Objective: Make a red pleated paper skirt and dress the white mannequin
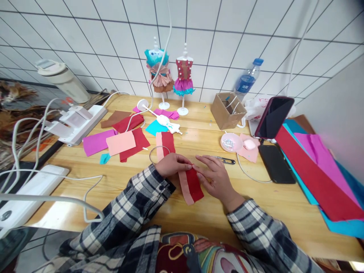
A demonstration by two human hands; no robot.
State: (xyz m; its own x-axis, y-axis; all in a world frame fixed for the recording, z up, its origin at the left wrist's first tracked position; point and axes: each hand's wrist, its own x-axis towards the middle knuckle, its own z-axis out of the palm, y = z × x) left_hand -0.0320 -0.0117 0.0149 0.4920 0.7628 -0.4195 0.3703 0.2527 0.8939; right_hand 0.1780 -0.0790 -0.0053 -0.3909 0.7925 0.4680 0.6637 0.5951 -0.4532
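Note:
Near the table's front, a red and pink strip (193, 185) hangs from my left hand (173, 165), whose thumb and fingers pinch its top edge. My right hand (214, 177) touches the strip's upper right edge, its fingers apart. Just behind my left hand lies a second red and pink strip (167, 142), with a thin metal ring (153, 148) at its left. A small white dress form (170, 122) lies on its side farther back. Whether anything small sits between my fingertips is too small to tell.
Crepe pieces (121, 143) spread at left beside power strips (82, 123) and cables. Two dressed forms (184, 74) stand at the back. To the right are a cardboard box (227, 113), a pink bead dish (231, 142), a cutter (227, 160), phones (277, 163) and long paper sheets (321, 174).

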